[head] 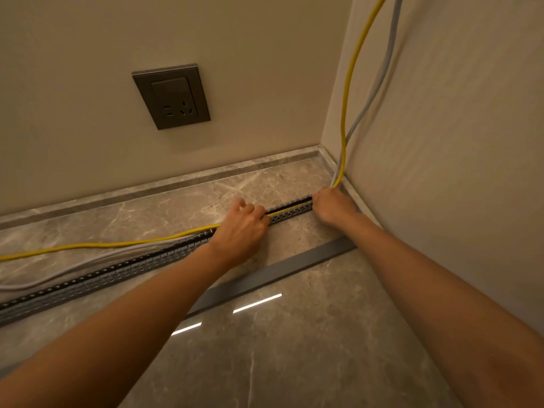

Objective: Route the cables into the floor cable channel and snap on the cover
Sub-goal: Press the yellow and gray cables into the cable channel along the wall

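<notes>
A grey slotted cable channel (123, 269) runs across the marble floor from the left edge to the wall corner. A yellow cable (97, 245) and a grey-white cable (73, 267) lie beside it on the left, then enter it under my left hand (240, 231). Between my hands the yellow cable sits inside the channel. My left hand presses down on the cables over the channel. My right hand (334, 206) grips the cables at the channel's corner end, where both climb the right wall. The flat grey cover strip (273, 275) lies on the floor nearer to me, parallel to the channel.
A grey wall socket (171, 97) sits on the back wall above the skirting. The right wall (456, 142) meets the back wall at the corner just beyond my right hand. Glossy marble floor (294, 348) stretches toward me.
</notes>
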### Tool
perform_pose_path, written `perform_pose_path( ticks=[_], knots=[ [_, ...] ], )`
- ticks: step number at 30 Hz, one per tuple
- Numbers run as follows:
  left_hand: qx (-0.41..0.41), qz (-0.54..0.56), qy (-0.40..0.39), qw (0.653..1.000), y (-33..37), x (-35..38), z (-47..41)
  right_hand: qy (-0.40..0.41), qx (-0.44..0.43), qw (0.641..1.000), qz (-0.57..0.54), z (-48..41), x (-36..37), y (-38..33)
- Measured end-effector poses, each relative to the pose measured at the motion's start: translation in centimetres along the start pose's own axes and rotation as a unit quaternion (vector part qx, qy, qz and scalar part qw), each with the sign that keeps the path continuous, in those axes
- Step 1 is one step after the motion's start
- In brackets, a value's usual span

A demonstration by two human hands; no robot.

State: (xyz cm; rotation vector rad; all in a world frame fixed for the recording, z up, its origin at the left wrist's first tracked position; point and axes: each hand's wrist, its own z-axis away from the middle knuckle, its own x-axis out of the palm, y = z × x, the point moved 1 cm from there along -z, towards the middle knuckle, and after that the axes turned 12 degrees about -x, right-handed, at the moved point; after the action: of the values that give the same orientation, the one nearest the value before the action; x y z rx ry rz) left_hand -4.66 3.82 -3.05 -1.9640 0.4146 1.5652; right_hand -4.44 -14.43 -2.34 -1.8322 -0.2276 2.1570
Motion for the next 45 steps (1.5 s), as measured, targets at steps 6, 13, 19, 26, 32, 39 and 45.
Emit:
perform_pose_path(
  ticks=[6,13,19,26,32,39,45],
  knots=[
    [-0.112,0.199,-0.108,0.968,-0.3,-0.2,-0.2,0.027,0.029,0.999,0.025,0.6,0.6,-0.9],
    [-0.243,0.371,-0.046,0.895,-5.0,-0.1,1.1,0.073,-0.106,0.991,0.034,1.1,0.8,-4.7],
    [-0.25,0.27,-0.137,0.92,-7.8,1.2,3.8,-0.056,-0.252,0.966,0.027,1.1,3.1,-10.1],
    [-0.266,0.272,-0.143,0.914,-8.3,1.5,5.0,-0.025,-0.253,0.967,0.022,1.5,4.3,-11.5],
    [-0.234,0.187,-0.061,0.952,-7.8,0.7,5.6,-0.03,-0.21,0.977,-0.013,1.0,4.3,-11.6],
    [-0.139,0.139,-0.005,0.98,-7.4,1.2,6.9,-0.029,-0.236,0.971,-0.032,1.0,4.6,-10.9],
    [-0.163,0.221,0.004,0.962,-7.2,1.6,7.3,0.002,-0.177,0.962,-0.208,1.1,4.4,-10.2]
  ],
)
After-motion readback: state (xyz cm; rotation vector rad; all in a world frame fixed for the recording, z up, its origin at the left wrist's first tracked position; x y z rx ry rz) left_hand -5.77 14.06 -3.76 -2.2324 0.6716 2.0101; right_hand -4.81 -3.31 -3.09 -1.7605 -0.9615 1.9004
